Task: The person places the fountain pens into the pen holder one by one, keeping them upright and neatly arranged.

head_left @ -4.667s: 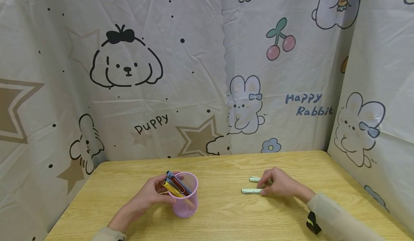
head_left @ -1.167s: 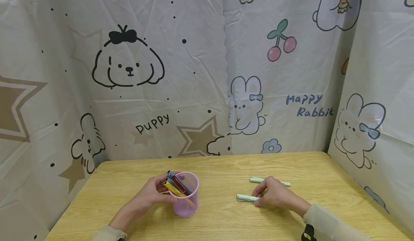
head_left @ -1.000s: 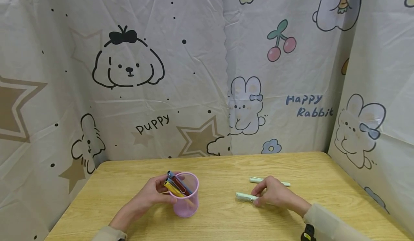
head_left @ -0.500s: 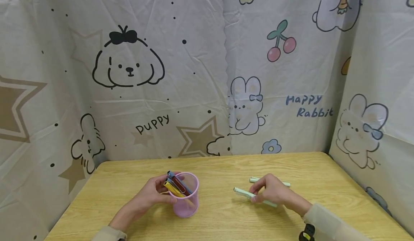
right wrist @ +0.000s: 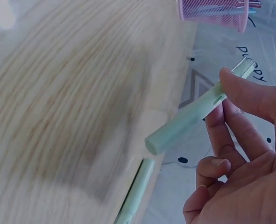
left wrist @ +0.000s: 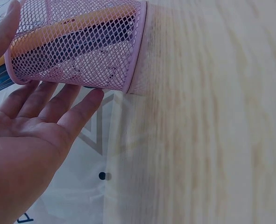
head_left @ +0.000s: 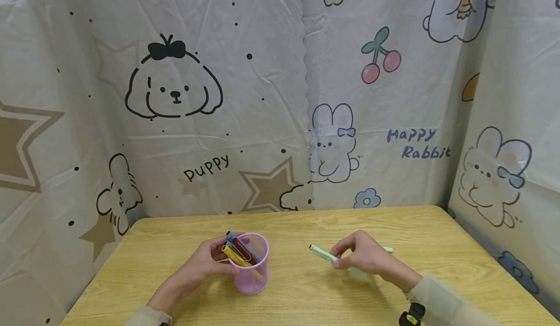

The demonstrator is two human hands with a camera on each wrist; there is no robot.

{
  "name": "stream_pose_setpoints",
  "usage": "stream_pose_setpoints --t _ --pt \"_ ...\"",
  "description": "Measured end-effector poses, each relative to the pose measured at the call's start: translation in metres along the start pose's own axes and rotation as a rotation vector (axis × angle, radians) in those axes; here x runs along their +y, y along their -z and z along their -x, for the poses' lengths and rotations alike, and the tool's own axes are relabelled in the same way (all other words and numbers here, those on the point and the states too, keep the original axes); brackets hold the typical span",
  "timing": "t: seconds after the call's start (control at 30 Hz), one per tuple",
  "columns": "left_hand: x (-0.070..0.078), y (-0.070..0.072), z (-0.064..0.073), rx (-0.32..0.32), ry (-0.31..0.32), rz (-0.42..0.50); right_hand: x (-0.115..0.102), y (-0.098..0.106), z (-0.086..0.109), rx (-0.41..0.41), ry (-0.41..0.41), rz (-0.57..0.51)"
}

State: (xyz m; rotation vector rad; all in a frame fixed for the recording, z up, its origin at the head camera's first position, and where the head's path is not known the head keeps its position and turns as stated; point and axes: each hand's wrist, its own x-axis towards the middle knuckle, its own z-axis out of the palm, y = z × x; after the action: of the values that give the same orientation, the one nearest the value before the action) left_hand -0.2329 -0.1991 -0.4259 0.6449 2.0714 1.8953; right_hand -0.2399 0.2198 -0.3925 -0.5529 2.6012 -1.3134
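My left hand [head_left: 203, 262] holds a pink mesh pen cup [head_left: 252, 281] that stands on the table, thumb at the near side and fingers round the back. Several pens lean in the cup, among them a yellow pen [head_left: 235, 256], a dark red one and blue ones. In the left wrist view the fingers lie along the mesh [left wrist: 81, 51]. To the right, my right hand [head_left: 369, 255] pinches a pale green pen [right wrist: 184, 122] between thumb and fingertips, tilted and raised over the table. A second pale green pen [right wrist: 137, 191] lies on the tabletop, mostly hidden behind the right hand in the head view.
The wood-grain table [head_left: 297, 301] ends at a printed curtain [head_left: 262, 97] behind it. Another curtain side [head_left: 516, 122] runs along the right edge. A black and yellow device [head_left: 412, 315] sits at the right wrist.
My right hand has taken a pale green pen off the table, lifted it and carried it slightly left, its clip end pointing up. The left hand and cup stay put.
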Motion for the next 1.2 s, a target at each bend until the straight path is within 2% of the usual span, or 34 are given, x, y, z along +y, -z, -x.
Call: stream_pose_setpoints --t 0.13,0.63,1.2 --pt "0.001 0.0 0.0 0.018 0.021 -0.007 -0.009 -0.002 0.001 0.003 -0.014 -0.011" --pt "0.003 -0.001 0.0 0.015 0.016 -0.008 -0.026 -0.008 -0.003 0.027 -0.041 -0.077" --pt "0.001 0.0 0.0 0.0 -0.003 0.003 -0.051 -0.021 -0.007 0.047 0.0 -0.161"
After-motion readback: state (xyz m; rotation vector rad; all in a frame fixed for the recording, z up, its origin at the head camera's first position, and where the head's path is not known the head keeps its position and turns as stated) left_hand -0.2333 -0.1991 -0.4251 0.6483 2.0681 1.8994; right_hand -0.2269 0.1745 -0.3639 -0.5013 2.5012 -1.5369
